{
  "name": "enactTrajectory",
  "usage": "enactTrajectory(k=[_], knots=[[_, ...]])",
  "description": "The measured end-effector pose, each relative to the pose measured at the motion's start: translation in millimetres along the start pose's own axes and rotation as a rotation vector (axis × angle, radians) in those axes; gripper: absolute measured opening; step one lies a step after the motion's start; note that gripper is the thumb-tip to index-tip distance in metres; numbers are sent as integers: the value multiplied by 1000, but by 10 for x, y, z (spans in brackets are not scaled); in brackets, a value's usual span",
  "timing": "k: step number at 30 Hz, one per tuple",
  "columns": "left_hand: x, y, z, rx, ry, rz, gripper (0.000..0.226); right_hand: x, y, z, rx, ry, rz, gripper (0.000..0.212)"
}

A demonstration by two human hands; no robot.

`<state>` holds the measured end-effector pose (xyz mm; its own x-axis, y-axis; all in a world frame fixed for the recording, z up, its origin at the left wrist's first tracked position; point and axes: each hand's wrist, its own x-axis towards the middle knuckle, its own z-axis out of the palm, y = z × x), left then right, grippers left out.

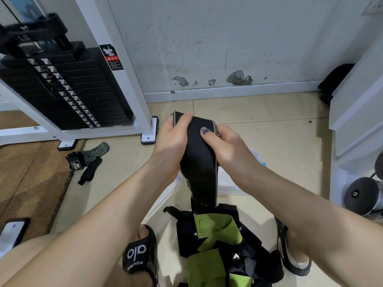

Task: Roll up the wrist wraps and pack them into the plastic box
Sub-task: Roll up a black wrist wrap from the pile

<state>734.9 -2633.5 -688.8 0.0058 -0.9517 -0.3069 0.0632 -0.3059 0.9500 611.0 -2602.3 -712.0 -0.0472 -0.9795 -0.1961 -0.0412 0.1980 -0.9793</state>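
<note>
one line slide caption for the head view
Both hands, left and right, grip a black wrist wrap above a floor pile of wraps.

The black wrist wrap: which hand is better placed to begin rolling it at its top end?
Probably the left hand: it grips the black wrist wrap at its top end. The right hand holds the wrap lower, thumb on its face, and could steady it.

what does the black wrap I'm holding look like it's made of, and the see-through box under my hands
Black wrap: it looks like woven elastic fabric, matte, with a fine ribbed weave and pale edge stripes; it bends limply between the left hand and right hand.
Box: probably thin clear plastic, glossy and translucent, mostly hidden by the arms.
</note>
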Motion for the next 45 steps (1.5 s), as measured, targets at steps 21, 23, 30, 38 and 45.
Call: enactTrajectory(k=[21, 23, 30, 38, 45], knots=[[-80, -179, 27, 59, -160, 24, 21, 130, -58, -112, 203, 85, 119, 32], [-38, -125, 4, 42, -111, 51, 24, 78, 16, -27, 64, 60, 116, 31], [-94, -178, 48, -2, -160, -182, 33, 118, -27, -87, 180, 166, 114, 33], [17, -190, -18, 45, -85, -16, 19, 37, 38, -53, 155, 49, 202, 29], [-2, -276, 29, 108, -161, -208, 28, 80, -20, -158, 219, 66, 153, 35]])
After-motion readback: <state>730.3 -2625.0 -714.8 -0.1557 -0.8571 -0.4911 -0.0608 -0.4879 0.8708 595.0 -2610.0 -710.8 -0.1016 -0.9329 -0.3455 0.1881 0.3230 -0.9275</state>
